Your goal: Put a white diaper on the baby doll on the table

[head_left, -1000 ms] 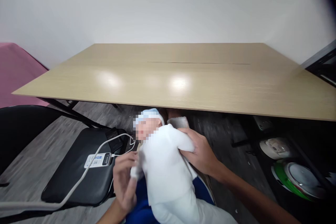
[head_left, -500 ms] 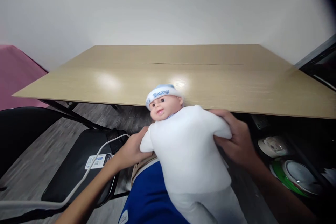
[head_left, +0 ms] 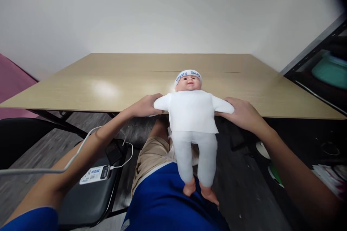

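Observation:
A baby doll (head_left: 192, 112) in white clothes and a white cap with blue lettering faces up at the near edge of the wooden table (head_left: 130, 65). Its head lies over the tabletop, while its legs hang down past the edge above my lap. My left hand (head_left: 148, 105) is closed around the doll's arm on the left side of the view. Gripping the opposite arm is my right hand (head_left: 241, 113). Both arms of the doll are stretched out sideways, and the sleeves cover its hands. Its bare feet show below the trousers.
At the lower left, a black chair seat (head_left: 84, 202) carries a white labelled device (head_left: 94, 175) with a white cable (head_left: 67, 166) running over my left forearm. A dark shelf (head_left: 325, 65) stands on the right. A pale wall (head_left: 173, 14) rises behind the table.
The doll has moved forward and up, from tilted near my body to straighter at the table edge. Its legs and feet now show. Both hands kept hold of its arms.

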Action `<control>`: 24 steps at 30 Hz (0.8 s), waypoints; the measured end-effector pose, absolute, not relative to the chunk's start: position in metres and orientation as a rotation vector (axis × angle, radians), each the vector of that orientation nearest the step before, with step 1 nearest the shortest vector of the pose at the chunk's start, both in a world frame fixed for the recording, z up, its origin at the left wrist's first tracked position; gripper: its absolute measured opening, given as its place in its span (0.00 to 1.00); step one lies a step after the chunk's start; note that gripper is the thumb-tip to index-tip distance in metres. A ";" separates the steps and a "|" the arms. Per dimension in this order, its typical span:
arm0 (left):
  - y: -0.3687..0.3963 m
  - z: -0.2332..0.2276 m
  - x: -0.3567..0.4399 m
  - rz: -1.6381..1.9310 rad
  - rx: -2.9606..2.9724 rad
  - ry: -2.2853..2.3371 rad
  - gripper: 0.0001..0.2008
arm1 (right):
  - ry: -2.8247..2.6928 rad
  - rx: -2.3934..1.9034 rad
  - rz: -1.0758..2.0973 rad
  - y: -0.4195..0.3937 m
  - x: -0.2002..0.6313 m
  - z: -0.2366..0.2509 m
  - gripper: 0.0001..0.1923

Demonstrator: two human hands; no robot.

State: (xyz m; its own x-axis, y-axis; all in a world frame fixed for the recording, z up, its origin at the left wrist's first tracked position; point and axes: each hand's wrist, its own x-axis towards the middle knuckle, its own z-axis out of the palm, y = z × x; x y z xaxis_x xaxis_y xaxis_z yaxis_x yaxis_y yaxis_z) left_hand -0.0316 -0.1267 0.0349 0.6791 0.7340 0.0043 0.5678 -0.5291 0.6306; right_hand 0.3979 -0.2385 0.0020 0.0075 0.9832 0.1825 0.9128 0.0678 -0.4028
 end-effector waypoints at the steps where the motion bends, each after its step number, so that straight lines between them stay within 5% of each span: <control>1: -0.121 0.032 -0.031 0.351 2.297 1.015 0.32 | -1.944 -1.887 0.228 -0.235 0.400 -0.002 0.25; 15: -0.094 -0.002 -0.058 0.314 2.493 1.217 0.38 | -1.911 -1.849 0.172 -0.218 0.409 -0.056 0.28; 24: -0.058 -0.028 -0.066 0.477 2.462 1.436 0.36 | -1.861 -1.890 0.091 -0.175 0.414 -0.078 0.43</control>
State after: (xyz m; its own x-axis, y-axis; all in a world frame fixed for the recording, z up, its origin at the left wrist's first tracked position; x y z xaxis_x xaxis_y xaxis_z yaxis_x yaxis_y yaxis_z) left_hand -0.0655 -0.0584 -0.0282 0.4606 0.8743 0.1532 0.7921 -0.4828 0.3735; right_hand 0.4136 -0.1753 -0.0778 0.0713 0.9566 0.2827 0.9245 0.0430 -0.3789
